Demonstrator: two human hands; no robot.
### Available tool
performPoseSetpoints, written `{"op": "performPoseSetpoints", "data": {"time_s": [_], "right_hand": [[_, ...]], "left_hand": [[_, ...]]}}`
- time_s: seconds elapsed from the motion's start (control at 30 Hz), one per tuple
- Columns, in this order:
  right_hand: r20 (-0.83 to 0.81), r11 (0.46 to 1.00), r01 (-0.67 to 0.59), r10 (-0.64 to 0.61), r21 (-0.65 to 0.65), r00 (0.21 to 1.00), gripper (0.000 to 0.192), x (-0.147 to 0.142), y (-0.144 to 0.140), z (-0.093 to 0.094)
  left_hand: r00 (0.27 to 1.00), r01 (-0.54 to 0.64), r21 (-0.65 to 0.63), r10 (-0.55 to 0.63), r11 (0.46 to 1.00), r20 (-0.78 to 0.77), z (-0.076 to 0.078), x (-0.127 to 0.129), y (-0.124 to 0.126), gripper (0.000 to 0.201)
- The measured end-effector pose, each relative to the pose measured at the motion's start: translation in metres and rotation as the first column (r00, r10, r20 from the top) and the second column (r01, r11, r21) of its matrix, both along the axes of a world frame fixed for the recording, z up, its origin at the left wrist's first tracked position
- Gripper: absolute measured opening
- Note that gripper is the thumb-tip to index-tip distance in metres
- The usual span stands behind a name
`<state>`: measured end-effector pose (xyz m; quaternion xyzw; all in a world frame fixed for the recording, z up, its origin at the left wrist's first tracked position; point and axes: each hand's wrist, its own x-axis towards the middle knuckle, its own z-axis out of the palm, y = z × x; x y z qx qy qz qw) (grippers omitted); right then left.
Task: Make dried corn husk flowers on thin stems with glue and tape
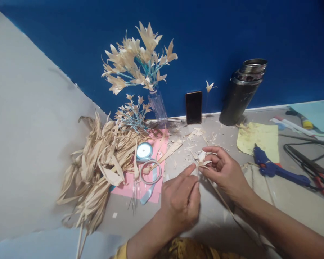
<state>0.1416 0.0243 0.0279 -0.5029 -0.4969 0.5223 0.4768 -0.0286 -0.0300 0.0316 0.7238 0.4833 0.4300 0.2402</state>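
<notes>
Thumb and fingers of my right hand [226,176] pinch a small cream flower of dried corn husk [204,164]. A thin stem [218,194] runs from under that hand down to the right. My left hand [181,201] is beside it, index fingertip at the flower's base and the other fingers curled; what they grip, if anything, is hidden. Husk scraps [196,133] litter the table just beyond the hands. To the left lie a roll of light blue ribbon [144,151], a ring-shaped roll [160,174] and thin wires [135,196] on pink paper [124,187].
A heap of dried husks [97,172] fills the left side. Behind stand a bottle of husk flowers [158,104], a phone [193,108] and a dark flask [240,97]. At right are a blue glue gun [277,171], yellow paper [261,138], scissors [317,172] and a cable [288,146].
</notes>
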Motion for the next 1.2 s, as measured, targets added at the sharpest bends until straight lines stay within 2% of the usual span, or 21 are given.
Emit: {"op": "performPoseSetpoints", "data": {"time_s": [0.1, 0.17, 0.37, 0.5, 0.6, 0.67, 0.73, 0.8, 0.87, 0.93, 0.97, 1.0, 1.07, 1.2], "right_hand": [[-0.012, 1.000, 0.016, -0.016, -0.006, 1.000, 0.051, 0.001, -0.001, 0.001], [-0.008, 1.000, 0.021, -0.021, -0.008, 1.000, 0.051, 0.001, -0.002, 0.002], [-0.002, 0.999, 0.046, -0.046, 0.011, 0.999, 0.050, -0.002, -0.008, 0.007], [0.002, 0.998, 0.053, -0.053, 0.037, 0.999, 0.048, -0.002, -0.009, 0.008], [0.006, 0.995, 0.084, -0.085, 0.055, 0.996, 0.047, 0.001, -0.006, 0.007], [-0.008, 0.995, 0.088, -0.088, 0.053, 0.996, 0.048, 0.004, -0.004, 0.007], [-0.021, 0.998, 0.051, -0.050, 0.044, 0.999, 0.049, 0.007, -0.003, 0.007], [-0.029, 1.000, 0.000, 0.001, 0.029, 1.000, 0.049, 0.007, -0.003, 0.008], [-0.042, 0.999, -0.035, 0.036, 0.007, 0.998, 0.049, 0.006, -0.005, 0.008], [-0.066, 0.998, -0.061, 0.060, -0.009, 0.996, 0.051, 0.004, -0.006, 0.006], [-0.074, 0.997, -0.071, 0.070, -0.010, 0.995, 0.052, 0.003, -0.007, 0.005], [-0.075, 0.997, -0.078, 0.077, -0.007, 0.994, 0.052, 0.003, -0.007, 0.004], [-0.055, 0.997, -0.080, 0.080, 0.004, 0.995, 0.050, 0.002, -0.007, 0.001], [0.030, 0.994, -0.104, 0.103, 0.023, 0.994, 0.045, 0.004, -0.007, -0.001]], "left_hand": [[0.995, -0.098, 0.047, 0.097, 0.994, 0.020, 0.004, -0.002, 0.000, 0.024], [0.992, -0.122, 0.086, 0.122, 0.989, -0.004, 0.006, -0.004, 0.000, 0.027], [0.980, -0.064, 0.250, 0.109, 0.966, -0.168, 0.021, -0.006, -0.002, 0.036], [0.965, -0.037, 0.275, 0.106, 0.961, -0.240, 0.033, -0.007, -0.010, 0.037], [0.974, -0.071, 0.304, 0.132, 0.950, -0.184, 0.038, -0.013, -0.018, 0.040], [0.980, -0.157, 0.322, 0.189, 0.933, -0.069, 0.039, -0.018, -0.017, 0.042], [0.960, -0.282, 0.249, 0.270, 0.927, 0.079, 0.037, -0.022, -0.007, 0.036], [0.937, -0.310, 0.015, 0.303, 0.951, 0.176, 0.032, -0.021, 0.009, 0.021], [0.925, -0.191, -0.285, 0.269, 0.939, 0.269, 0.023, -0.017, 0.026, 0.012], [0.858, 0.031, -0.531, 0.250, 0.847, 0.449, 0.013, -0.009, 0.038, 0.010], [0.799, 0.131, -0.591, 0.269, 0.796, 0.539, 0.008, -0.006, 0.041, 0.014], [0.749, 0.200, -0.618, 0.289, 0.760, 0.597, 0.003, -0.002, 0.042, 0.018], [0.686, 0.272, -0.620, 0.304, 0.736, 0.662, -0.003, 0.002, 0.042, 0.026], [0.655, 0.369, -0.615, 0.275, 0.697, 0.704, -0.009, 0.002, 0.042, 0.032]]}}
